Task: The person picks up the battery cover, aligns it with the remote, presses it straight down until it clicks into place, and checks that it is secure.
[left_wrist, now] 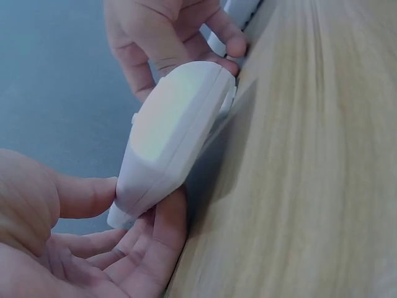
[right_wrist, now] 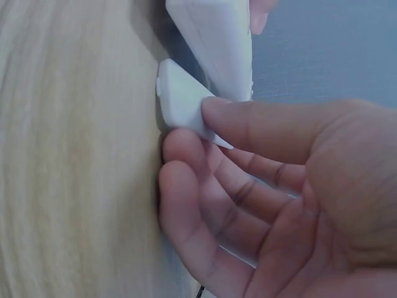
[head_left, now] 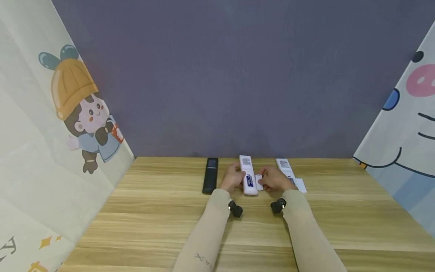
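Note:
My left hand (head_left: 232, 178) grips a white remote control (head_left: 247, 166) along its left side, with the thumb on one face and the fingers under it in the left wrist view. Its back faces up in the head view, the compartment uncovered and blue batteries (head_left: 249, 181) showing inside. Just to its right, my right hand (head_left: 274, 178) pinches a small white battery cover (right_wrist: 180, 99) between thumb and fingers. The cover is held low over the table beside the remote. In the left wrist view the remote (left_wrist: 167, 130) is tilted and partly hides the right hand's fingertips.
A black remote control (head_left: 211, 175) lies left of the left hand. Behind the right hand lies a second white remote (head_left: 284, 166), with another white cover (head_left: 300, 185) beside it. The wooden table (head_left: 153, 219) meets a dark wall (head_left: 217, 83) at its far edge.

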{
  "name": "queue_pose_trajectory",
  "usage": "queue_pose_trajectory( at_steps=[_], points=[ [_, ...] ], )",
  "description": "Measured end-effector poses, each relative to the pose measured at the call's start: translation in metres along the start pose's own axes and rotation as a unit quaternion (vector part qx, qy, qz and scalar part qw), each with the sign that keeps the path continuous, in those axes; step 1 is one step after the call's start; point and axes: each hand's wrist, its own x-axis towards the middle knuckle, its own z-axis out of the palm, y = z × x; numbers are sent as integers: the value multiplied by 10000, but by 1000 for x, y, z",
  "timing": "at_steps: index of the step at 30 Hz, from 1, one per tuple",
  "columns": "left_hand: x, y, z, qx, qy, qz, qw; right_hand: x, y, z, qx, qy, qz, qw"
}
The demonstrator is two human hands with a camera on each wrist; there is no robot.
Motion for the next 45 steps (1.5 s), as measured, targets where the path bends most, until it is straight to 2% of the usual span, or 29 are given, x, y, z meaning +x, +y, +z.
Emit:
queue_pose_trajectory(
  at_steps=[3, 8, 15, 27, 36, 45],
  points=[
    [1, 0, -2, -140, -53, -78, 9999, 0, 0, 0, 52, 36, 8, 10000],
    [-1, 3, -7, -271, -20, -30, 9996, 1, 3, -1, 162, 12, -55, 9999],
    [-3, 7, -12, -302, 37, -93, 9995, 3, 6, -3, 361, -11, -115, 9993],
    [-1, 10, -13, -432, -38, -159, 9989, 1, 4, -10, 870, 26, -189, 9960],
    [-3, 12, -16, -297, -88, -224, 9993, -1, 3, -13, 1128, 115, -267, 9932],
    [-3, 11, -16, -290, -32, -264, 9992, -3, -1, -16, 1081, 208, -333, 9934]
  ],
)
